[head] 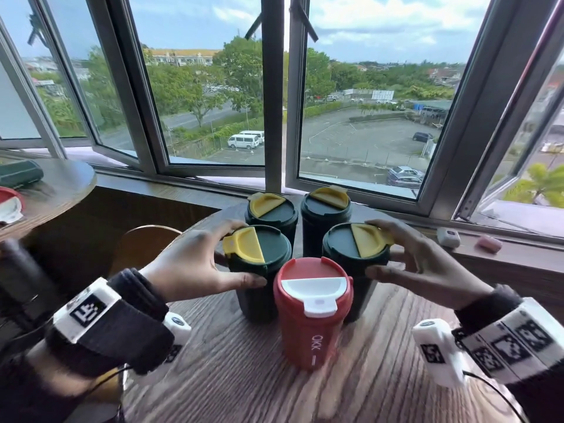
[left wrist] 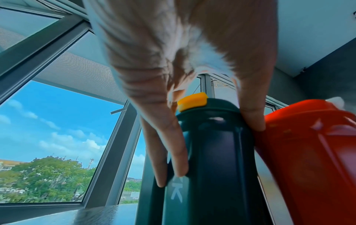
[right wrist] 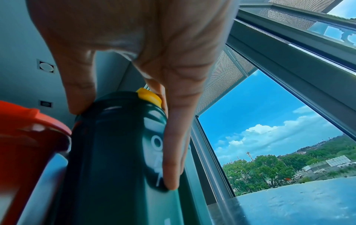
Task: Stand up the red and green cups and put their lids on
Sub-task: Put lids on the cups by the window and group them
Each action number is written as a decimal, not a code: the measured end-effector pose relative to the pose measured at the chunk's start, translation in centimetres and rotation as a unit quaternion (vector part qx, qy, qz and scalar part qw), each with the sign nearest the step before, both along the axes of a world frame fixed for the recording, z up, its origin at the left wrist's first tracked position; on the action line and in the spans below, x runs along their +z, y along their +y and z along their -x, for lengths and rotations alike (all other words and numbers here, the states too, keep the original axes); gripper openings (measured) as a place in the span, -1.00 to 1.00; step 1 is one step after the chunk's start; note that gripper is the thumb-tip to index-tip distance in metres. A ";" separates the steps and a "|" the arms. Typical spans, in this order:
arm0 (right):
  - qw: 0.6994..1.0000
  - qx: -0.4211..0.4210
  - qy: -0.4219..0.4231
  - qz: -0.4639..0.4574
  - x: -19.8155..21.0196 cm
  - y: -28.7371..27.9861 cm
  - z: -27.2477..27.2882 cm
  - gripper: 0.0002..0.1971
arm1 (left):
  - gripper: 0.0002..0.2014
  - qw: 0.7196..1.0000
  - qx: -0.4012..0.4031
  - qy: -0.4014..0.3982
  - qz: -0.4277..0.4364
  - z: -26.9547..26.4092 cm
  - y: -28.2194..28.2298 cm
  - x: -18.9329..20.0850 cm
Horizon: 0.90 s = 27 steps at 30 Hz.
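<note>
Five lidded cups stand upright on the round wooden table. The red cup with its white-flap lid is nearest me, in the middle. My left hand grips the front-left green cup just under its yellow-flap lid, thumb on the near side and fingers round the far side. My right hand grips the front-right green cup the same way. The left wrist view shows my left hand round that green cup, beside the red cup. The right wrist view shows my right hand on its green cup.
Two more lidded green cups stand behind, near the open windows. A small white case and a pink one lie on the sill at right. A second round table at left holds a dark green case.
</note>
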State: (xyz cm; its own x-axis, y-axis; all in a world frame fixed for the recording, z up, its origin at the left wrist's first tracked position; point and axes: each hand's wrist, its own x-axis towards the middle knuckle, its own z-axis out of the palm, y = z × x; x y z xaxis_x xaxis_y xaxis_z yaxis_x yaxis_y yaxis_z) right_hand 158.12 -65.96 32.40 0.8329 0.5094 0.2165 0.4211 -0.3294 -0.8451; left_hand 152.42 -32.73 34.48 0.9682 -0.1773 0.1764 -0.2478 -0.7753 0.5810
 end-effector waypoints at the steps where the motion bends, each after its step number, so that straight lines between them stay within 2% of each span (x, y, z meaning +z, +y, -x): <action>1: 1.000 -0.003 0.002 -0.001 0.1 0.0 0.0 -0.10 | 0.00 1.000 0.002 -0.007 -0.003 0.1 0.0 0.0; 14: 0.997 -0.060 -0.033 0.039 0.2 0.0 -0.4 0.02 | -0.06 0.998 0.047 -0.035 -0.016 0.5 -0.4 -0.4; 24: 0.991 -0.077 -0.072 0.084 0.3 0.0 -0.4 -0.07 | -0.05 0.999 0.042 -0.024 -0.026 0.4 -0.4 -0.6; 27: 0.987 -0.086 -0.090 0.100 0.2 0.1 -0.1 -0.04 | -0.03 0.998 0.047 -0.019 -0.024 0.4 -0.5 -0.7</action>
State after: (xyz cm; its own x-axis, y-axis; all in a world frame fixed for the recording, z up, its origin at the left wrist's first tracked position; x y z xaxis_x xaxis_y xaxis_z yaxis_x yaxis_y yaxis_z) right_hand 158.22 -65.91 32.57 0.8681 0.4115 0.2775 0.4813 -0.5616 -0.6730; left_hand 151.98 -33.24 33.81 0.9739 -0.0955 0.2061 -0.1937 -0.8231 0.5338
